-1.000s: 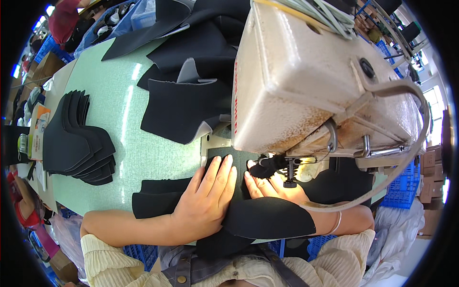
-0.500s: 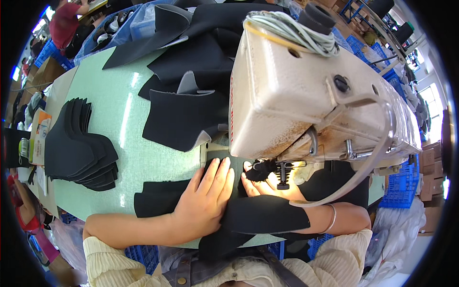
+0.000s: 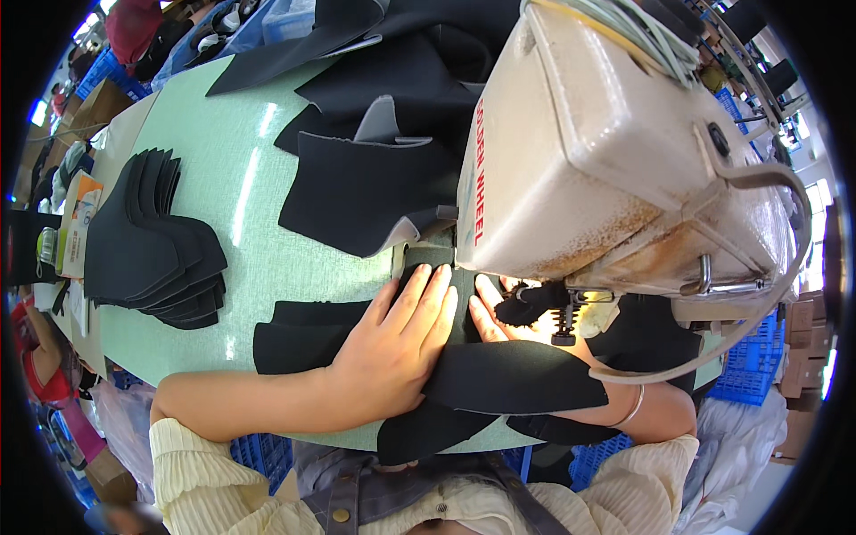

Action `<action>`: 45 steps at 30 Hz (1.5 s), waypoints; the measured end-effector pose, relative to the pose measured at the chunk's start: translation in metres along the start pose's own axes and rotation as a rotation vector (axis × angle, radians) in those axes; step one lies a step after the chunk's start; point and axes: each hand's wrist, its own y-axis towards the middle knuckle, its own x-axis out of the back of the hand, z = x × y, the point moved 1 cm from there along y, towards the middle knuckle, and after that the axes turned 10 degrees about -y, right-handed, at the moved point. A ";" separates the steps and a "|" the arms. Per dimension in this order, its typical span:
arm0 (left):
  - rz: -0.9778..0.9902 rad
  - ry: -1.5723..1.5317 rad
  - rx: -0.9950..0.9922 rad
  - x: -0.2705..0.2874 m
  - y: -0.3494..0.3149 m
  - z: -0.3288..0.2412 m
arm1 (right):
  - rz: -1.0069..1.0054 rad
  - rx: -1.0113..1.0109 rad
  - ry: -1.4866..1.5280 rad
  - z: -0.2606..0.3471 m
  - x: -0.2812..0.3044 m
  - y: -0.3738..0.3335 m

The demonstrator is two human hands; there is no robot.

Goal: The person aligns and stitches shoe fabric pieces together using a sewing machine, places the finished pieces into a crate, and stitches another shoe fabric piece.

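My left hand (image 3: 392, 348) lies flat on black fabric (image 3: 513, 379), its fingers stretched out and pointing away from me. Opposite it, my right hand (image 3: 489, 314) presses on the same fabric with extended fingers, right beside the needle area of a cream sewing machine (image 3: 571, 169). A raised flap of the fabric covers part of my right hand and wrist, and the machine's black thread tensioner (image 3: 562, 325) hides more of it. Between the two hands runs a narrow strip of the fabric. The needle itself cannot be made out.
On the green tabletop (image 3: 201, 259), a stack of cut black pieces (image 3: 156, 245) sits at the left. Larger black panels (image 3: 370, 192) with grey undersides lie beyond my hands. A curved pale lever (image 3: 758, 303) arches over my right forearm. Blue crates (image 3: 749, 361) stand at the right.
The view has shifted, so the machine appears farther right and higher. Both hands remain flat on the fabric, and the flap over my right wrist lies slightly differently.
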 end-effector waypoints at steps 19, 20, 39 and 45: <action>0.022 -0.021 -0.058 0.011 0.001 0.006 | -0.041 -0.003 -0.172 0.011 -0.054 0.012; 0.003 -0.032 -0.082 0.011 0.003 0.007 | -0.278 0.207 -0.697 0.014 -0.075 0.004; 0.277 -0.165 -0.010 0.037 0.003 0.025 | -0.312 0.014 0.325 -0.012 -0.055 -0.013; 0.218 -0.109 -0.128 0.035 0.001 0.026 | -0.301 -0.097 0.635 -0.019 -0.044 -0.027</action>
